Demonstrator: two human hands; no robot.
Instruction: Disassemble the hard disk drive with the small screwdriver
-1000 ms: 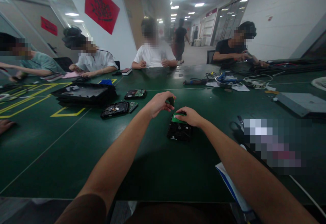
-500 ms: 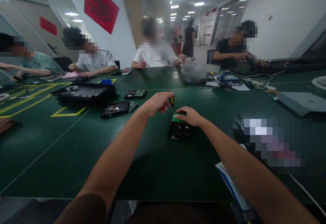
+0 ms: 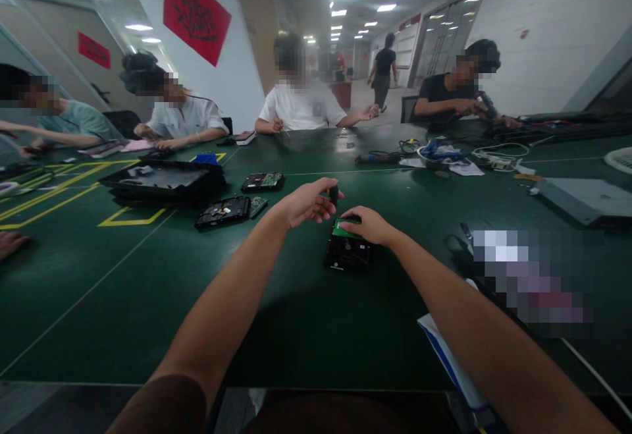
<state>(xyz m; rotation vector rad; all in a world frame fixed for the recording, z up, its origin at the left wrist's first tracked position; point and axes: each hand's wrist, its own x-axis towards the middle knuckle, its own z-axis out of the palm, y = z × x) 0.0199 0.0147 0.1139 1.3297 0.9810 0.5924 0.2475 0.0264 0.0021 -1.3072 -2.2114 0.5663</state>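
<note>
A black hard drive (image 3: 348, 254) lies on the green table in front of me, with a green circuit board (image 3: 340, 229) on its far half. My left hand (image 3: 307, 203) is closed around the dark handle of a small screwdriver (image 3: 334, 193), held upright over the drive's far left corner. Whether its tip touches a screw is too small to see. My right hand (image 3: 371, 224) grips the drive by its far right side, its thumb lying across the circuit board and its other fingers partly hidden behind the drive.
Left of my hands lie an opened hard drive (image 3: 224, 211), a loose circuit board (image 3: 258, 207), another drive (image 3: 263, 182) and a black tray (image 3: 165, 180). Cables (image 3: 444, 151) and a grey metal box (image 3: 585, 197) are at the right. Several people sit around the table.
My left fingers have shifted around the screwdriver handle, now covering more of it. My right hand and the drive stay put. In the background, a person has walked to the right.
</note>
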